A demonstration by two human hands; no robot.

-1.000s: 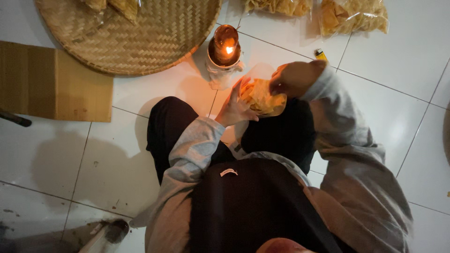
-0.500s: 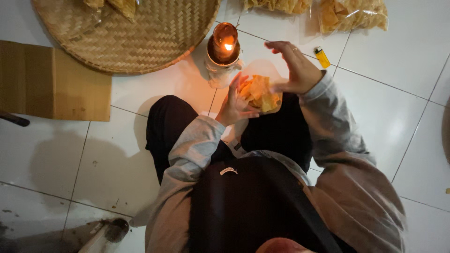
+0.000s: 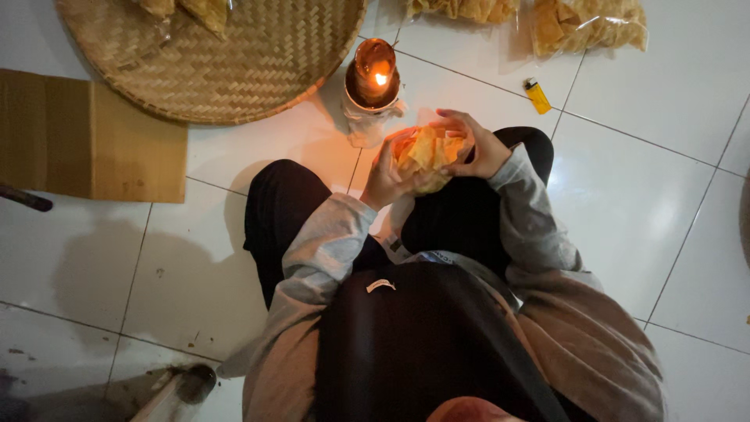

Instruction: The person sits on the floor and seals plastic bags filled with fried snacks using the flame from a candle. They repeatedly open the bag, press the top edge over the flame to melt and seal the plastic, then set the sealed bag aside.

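I sit on a white tiled floor in a grey sweater and dark trousers. Between my hands is a clear plastic bag of yellow chips, held above my lap. My left hand cups its left side and my right hand closes over its top and right side. Just beyond the bag burns a small oil lamp with a lit flame.
A round woven bamboo tray holding chip bags lies at the upper left, beside a flat piece of cardboard. More filled chip bags lie at the top right. A yellow lighter rests on the tiles.
My right hand lifted off the bag with fingers spread, then came back down onto it. Both hands and the bag now sit slightly lower, nearer my lap.
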